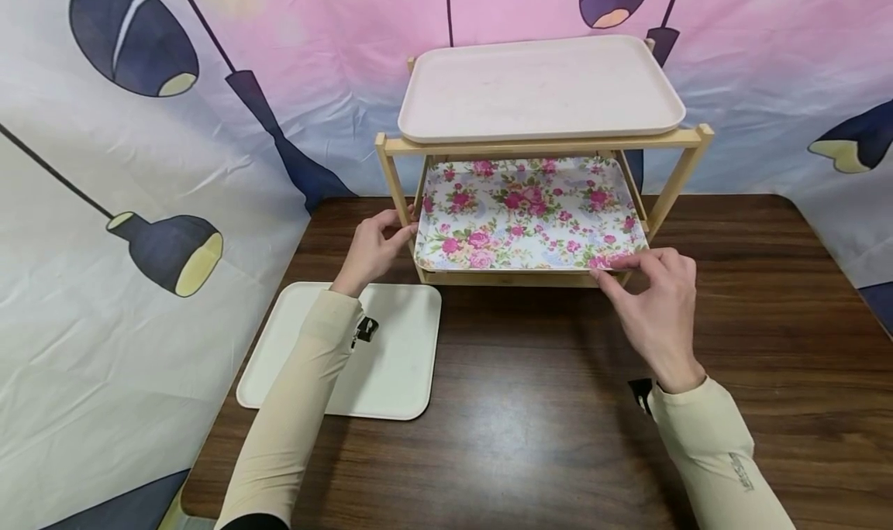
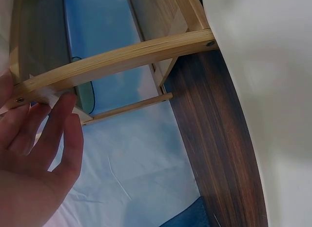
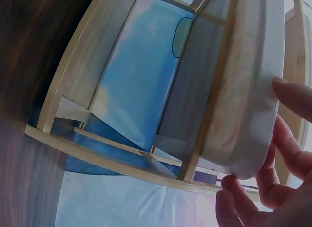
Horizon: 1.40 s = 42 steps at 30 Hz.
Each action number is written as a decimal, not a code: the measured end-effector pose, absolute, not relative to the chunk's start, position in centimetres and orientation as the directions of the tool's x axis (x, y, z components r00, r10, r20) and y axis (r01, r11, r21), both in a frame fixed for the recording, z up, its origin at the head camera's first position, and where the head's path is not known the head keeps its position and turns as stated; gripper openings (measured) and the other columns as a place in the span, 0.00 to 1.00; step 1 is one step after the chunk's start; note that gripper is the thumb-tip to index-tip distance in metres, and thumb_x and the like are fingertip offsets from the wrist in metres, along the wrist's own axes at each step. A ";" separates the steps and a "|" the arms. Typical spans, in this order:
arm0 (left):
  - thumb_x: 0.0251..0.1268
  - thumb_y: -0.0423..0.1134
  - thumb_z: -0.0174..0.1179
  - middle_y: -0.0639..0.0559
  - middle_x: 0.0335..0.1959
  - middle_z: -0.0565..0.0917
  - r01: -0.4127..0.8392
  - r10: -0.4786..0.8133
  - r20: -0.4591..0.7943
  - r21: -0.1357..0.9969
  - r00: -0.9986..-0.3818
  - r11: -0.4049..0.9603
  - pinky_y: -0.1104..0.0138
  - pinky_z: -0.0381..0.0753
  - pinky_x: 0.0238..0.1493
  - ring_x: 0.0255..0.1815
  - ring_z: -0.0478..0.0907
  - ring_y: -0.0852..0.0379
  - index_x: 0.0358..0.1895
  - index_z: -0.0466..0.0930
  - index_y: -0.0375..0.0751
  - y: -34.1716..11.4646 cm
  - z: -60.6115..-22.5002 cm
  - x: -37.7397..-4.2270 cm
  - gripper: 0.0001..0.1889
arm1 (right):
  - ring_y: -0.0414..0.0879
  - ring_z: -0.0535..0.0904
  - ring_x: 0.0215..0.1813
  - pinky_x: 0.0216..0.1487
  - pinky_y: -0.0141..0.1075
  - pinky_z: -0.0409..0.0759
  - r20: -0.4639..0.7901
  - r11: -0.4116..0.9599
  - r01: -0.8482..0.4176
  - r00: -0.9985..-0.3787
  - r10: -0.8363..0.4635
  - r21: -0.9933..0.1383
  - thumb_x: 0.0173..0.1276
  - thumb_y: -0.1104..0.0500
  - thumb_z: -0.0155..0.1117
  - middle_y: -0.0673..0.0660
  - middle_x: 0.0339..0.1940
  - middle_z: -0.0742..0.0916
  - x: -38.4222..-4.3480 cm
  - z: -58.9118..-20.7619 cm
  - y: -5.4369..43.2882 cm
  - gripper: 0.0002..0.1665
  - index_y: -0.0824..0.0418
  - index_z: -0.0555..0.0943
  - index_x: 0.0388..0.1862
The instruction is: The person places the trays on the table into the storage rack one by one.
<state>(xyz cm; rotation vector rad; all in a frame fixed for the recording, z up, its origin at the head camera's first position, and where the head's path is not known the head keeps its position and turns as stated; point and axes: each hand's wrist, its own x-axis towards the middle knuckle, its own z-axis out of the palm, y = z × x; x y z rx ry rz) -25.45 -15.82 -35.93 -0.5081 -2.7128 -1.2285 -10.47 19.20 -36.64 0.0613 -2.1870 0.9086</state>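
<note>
Two cream sleeves sit nearest my head camera, each ending at one bare hand. On the right hand, I see the thumb and fingertips pinching the near right corner of the one flowered tray; my right wrist view shows the thumb and fingers against the rim of that corner. On the left hand, the thumb is on the near side of one front leg of the rack and the other fingers reach behind it, close to the flowered tray's left edge. I cannot tell whether those fingers pinch the leg, touch the tray or do both.

I count three trays in all. The flowered one lies inside the single wooden rack, on a level below the top. One pale pink tray lies on the top level, directly above it. One white tray lies on the table to the left, with the left sleeve passing over it. Two small black pieces show, one at each cuff. One dark brown table carries the rack and the white tray. Behind and to the sides hangs cloth printed with several dark blue lamps.
</note>
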 end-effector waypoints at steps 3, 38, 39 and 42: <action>0.68 0.41 0.60 0.39 0.48 0.85 0.350 0.252 0.244 0.709 -0.936 0.612 0.52 0.74 0.57 0.54 0.79 0.44 0.54 0.81 0.38 -15.8 -35.9 -25.4 0.16 | 0.59 0.69 0.38 0.52 0.51 0.60 0.671 0.752 -0.308 -0.704 0.233 -0.583 0.49 0.63 0.79 0.64 0.29 0.78 -11.0 -36.7 19.1 0.14 0.69 0.86 0.32; 0.67 0.45 0.60 0.46 0.58 0.82 0.355 0.259 0.248 0.740 -0.934 0.572 0.55 0.78 0.53 0.56 0.79 0.49 0.55 0.81 0.40 -15.8 -35.9 -25.5 0.18 | 0.68 0.69 0.49 0.57 0.56 0.64 0.583 0.759 -0.168 -0.748 0.317 -0.629 0.60 0.58 0.72 0.71 0.37 0.77 -17.1 -36.2 18.2 0.18 0.73 0.82 0.38; 0.67 0.45 0.60 0.46 0.58 0.82 0.356 0.258 0.249 0.739 -0.933 0.572 0.55 0.78 0.53 0.56 0.79 0.49 0.55 0.81 0.40 -15.8 -35.9 -25.5 0.18 | 0.68 0.70 0.49 0.57 0.56 0.64 0.583 0.759 -0.169 -0.749 0.316 -0.629 0.60 0.58 0.72 0.71 0.37 0.78 -17.2 -36.2 18.3 0.18 0.74 0.82 0.38; 0.67 0.44 0.60 0.47 0.58 0.82 0.356 0.257 0.251 0.736 -0.933 0.575 0.56 0.78 0.53 0.55 0.80 0.49 0.55 0.82 0.40 -15.8 -36.0 -25.5 0.17 | 0.68 0.70 0.50 0.57 0.55 0.64 0.583 0.754 -0.175 -0.749 0.315 -0.633 0.59 0.58 0.72 0.71 0.37 0.78 -17.4 -36.2 18.3 0.18 0.74 0.82 0.38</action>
